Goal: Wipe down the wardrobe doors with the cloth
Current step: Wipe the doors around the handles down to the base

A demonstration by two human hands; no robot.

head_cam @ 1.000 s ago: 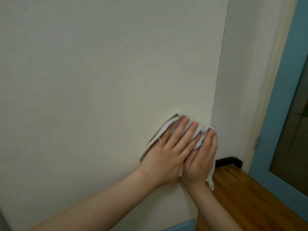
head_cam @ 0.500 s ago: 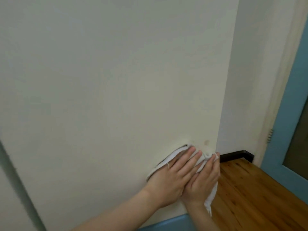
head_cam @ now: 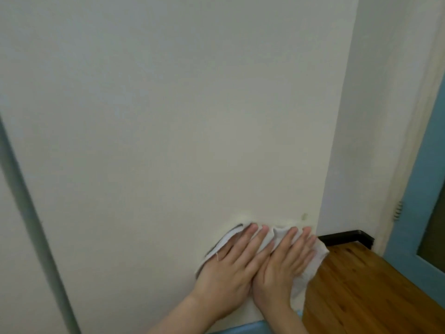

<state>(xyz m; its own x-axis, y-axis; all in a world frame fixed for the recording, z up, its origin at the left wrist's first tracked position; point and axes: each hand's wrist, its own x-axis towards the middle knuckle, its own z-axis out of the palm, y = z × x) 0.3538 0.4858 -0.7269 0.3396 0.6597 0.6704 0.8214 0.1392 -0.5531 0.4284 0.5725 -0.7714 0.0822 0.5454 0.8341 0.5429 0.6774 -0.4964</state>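
A cream wardrobe door (head_cam: 168, 131) fills most of the head view. Low on it, near its right edge, a white cloth (head_cam: 310, 263) is spread flat against the panel. My left hand (head_cam: 231, 268) and my right hand (head_cam: 281, 266) lie side by side on the cloth, fingers straight and pointing up, pressing it to the door. Part of the cloth hangs past the door's right edge. A small brownish spot (head_cam: 304, 215) shows on the door just above my right hand.
A dark vertical gap (head_cam: 29, 213) at the left separates this door from the neighbouring panel. A white wall (head_cam: 375, 116) stands to the right, with black skirting (head_cam: 346, 237), a wooden floor (head_cam: 366, 292) and a blue door frame (head_cam: 419, 213). A blue strip (head_cam: 240, 329) runs under the door.
Both hands have slid the cloth down the door to its lower part and spread slightly apart. The view has dropped too, bringing the left gap and more floor into sight.
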